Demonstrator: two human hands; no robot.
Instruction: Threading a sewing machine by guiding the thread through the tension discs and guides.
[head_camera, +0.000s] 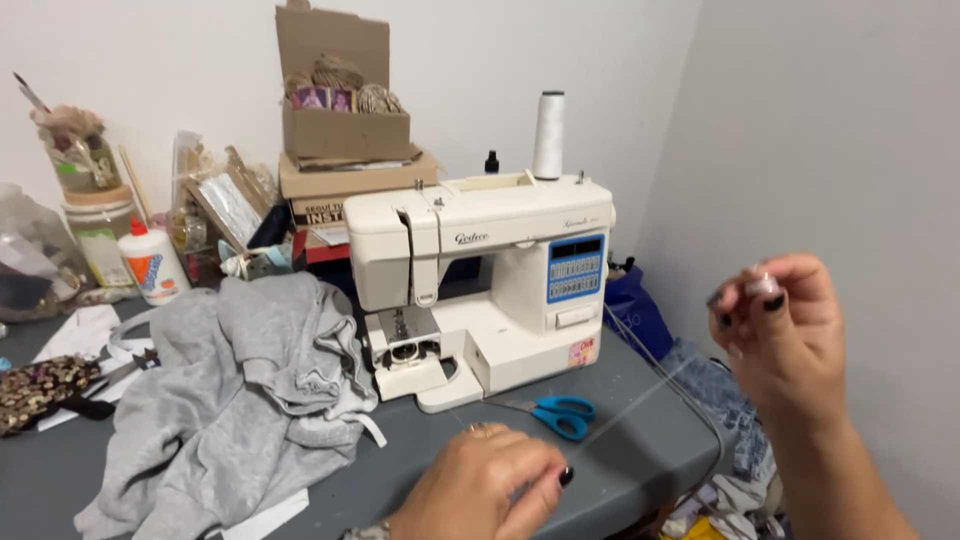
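Nearest, the left hand pinches one end of a fine white thread low over the grey table, fingers closed on it. The right hand is raised, fingertips shut on a small bobbin, so the strand runs taut between them. Beyond lie blue-handled scissors within reach, a grey sweatshirt, then the white sewing machine with its thread cone upright.

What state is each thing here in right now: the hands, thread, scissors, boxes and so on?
Left hand: pinched shut on the thin clear thread.
Right hand: raised, grip shut on a small bobbin.
Thin clear thread: stretched between the hands.
Blue-handled scissors: closed, lying flat.
Brown cardboard box: open.
White glue bottle: capped, upright.
Grey fabric garment: crumpled.
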